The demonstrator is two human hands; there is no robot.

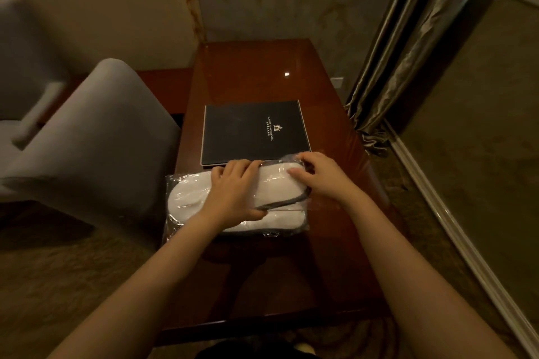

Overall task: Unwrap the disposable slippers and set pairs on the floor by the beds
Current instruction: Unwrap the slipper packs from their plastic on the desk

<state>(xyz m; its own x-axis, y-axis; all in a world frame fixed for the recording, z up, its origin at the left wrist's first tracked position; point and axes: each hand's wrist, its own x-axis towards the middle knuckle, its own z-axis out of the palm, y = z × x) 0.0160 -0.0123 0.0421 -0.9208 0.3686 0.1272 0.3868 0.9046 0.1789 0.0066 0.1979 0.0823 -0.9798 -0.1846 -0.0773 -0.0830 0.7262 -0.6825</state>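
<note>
Chair [96, 131], grey and padded, stood left of the desk [262, 73]; a second grey seat behind it was blurred and cut by the frame edge.

Slippers [277, 181], white with dark trim, lay flat on the desk's near half in a clear wrap [180, 183], just in front of a black folder [253, 131]. Wrap looked unopened, so the task read as barely begun. No bed showed in view.

Left hand [233, 189] lay across the middle of the slippers, fingers [248, 165] curled over the far edge and thumb on the near side, gripping them through the plastic. Judged purpose: hold the bundle down so it could not slide on the glossy wood.

Right hand [320, 175] sat at the wrap's far right corner, fingers [306, 158] bent onto the loose plastic with the thumb laid on top, apparently pinching the film. Likely hunting for the seam or flap at that end, where the wrap bunched.

Curtain [402, 52] hung at the right over patterned carpet [481, 154].

Hard to make out: where the wrap opened, whether one pair or more lay inside, and the folder's small print. Left hand hid the middle of the slippers; glare blurred the film's edges.
</note>
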